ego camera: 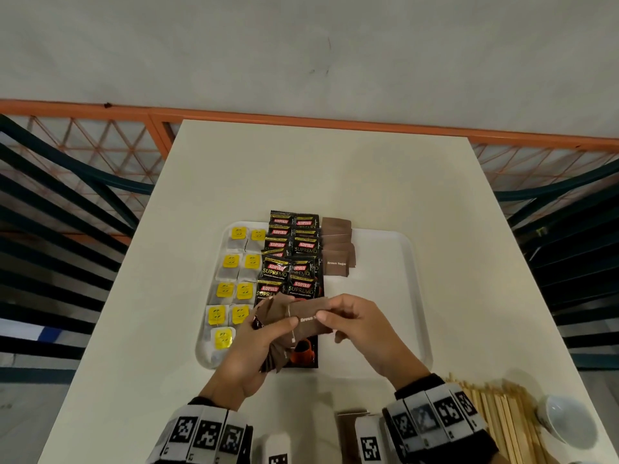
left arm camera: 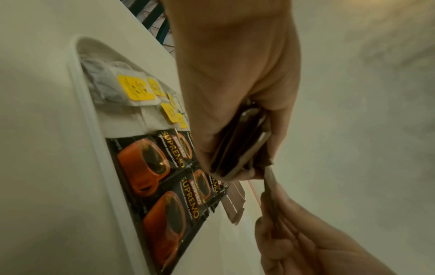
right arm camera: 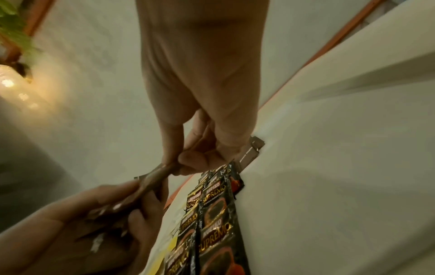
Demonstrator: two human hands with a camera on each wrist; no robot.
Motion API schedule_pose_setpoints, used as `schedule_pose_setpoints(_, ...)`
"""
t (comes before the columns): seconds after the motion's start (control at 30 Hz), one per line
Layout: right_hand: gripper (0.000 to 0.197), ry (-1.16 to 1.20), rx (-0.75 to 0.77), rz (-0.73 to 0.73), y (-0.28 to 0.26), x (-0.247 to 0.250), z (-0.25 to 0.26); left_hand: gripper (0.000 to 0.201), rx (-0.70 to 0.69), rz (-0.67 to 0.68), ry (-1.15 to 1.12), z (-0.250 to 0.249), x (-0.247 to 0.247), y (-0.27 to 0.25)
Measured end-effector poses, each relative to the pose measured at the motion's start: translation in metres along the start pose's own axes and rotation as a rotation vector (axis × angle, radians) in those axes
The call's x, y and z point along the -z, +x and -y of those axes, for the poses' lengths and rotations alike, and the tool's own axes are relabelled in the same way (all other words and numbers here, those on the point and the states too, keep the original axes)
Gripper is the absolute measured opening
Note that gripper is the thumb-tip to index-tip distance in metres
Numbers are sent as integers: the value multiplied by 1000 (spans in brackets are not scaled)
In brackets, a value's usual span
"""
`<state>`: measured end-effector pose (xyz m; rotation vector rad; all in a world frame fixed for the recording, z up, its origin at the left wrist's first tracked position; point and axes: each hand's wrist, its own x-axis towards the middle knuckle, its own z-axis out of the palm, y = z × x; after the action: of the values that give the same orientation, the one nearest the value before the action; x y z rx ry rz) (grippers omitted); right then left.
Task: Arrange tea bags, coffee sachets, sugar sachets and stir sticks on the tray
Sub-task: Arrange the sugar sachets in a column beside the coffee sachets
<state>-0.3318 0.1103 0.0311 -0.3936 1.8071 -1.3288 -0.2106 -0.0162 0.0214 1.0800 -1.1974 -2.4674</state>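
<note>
On the white tray (ego camera: pixel 402 296) lie two columns of yellow-tagged tea bags (ego camera: pixel 231 289), two columns of black coffee sachets (ego camera: pixel 291 259) and a short row of brown sugar sachets (ego camera: pixel 336 252) at the far end. My left hand (ego camera: pixel 254 343) grips a fanned stack of brown sugar sachets (ego camera: pixel 278 316) (left arm camera: pixel 237 148) above the tray's near part. My right hand (ego camera: pixel 355 323) pinches the top sachet (ego camera: pixel 311 321) (right arm camera: pixel 153 178) of that stack by its right end. Wooden stir sticks (ego camera: pixel 499 416) lie on the table at the near right.
A small white cup (ego camera: pixel 566 423) stands beside the stir sticks near the table's right edge. More brown sachets (ego camera: pixel 348 420) lie on the table by my right wrist. The tray's right half (ego camera: pixel 385 262) is bare. Dark chairs flank the table.
</note>
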Motion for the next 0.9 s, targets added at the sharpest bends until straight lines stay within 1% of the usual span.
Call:
schedule_pose_setpoints(0.1, 9, 189, -52, -85, 14, 11, -5, 22, 26, 37, -154, -4, 6, -3)
schedule_pose_setpoints(0.13, 11, 263, -66, -130, 21, 16, -7, 19, 28, 55, -189, -6, 8, -4)
schedule_pose_setpoints(0.2, 12, 352, -92, -228, 37, 25, -10, 19, 32, 78, -223, -8, 10, -5)
schedule_pose_setpoints(0.23, 10, 355, -103, -272, 46, 29, -12, 23, 36, 83, -238, -10, 11, -5)
schedule_pose_setpoints(0.33, 13, 233, -137, -385, 68, 38, -16, 34, 56, 97, -290, -11, 11, -8)
schedule_pose_setpoints(0.4, 12, 127, -151, -415, 79, 40, -17, 37, 63, 102, -329, -11, 12, -10)
schedule_pose_setpoints(0.53, 12, 6, -159, -427, 91, 43, -17, 41, 87, 119, -301, -12, 15, -11)
schedule_pose_setpoints(0.67, 9, 70, -126, -401, 88, 49, -10, 40, 102, 99, -234, -11, 17, -11)
schedule_pose_setpoints(0.7, 9, 52, -122, -399, 88, 51, -9, 42, 100, 91, -221, -11, 18, -10)
schedule_pose_setpoints(0.77, 11, -65, -111, -404, 91, 52, -12, 44, 98, 83, -187, -10, 16, -10)
schedule_pose_setpoints(0.83, 9, -179, -86, -420, 92, 50, -14, 41, 99, 72, -172, -9, 15, -9)
schedule_pose_setpoints(0.9, 8, -229, -68, -446, 94, 48, -15, 36, 104, 67, -163, -10, 13, -9)
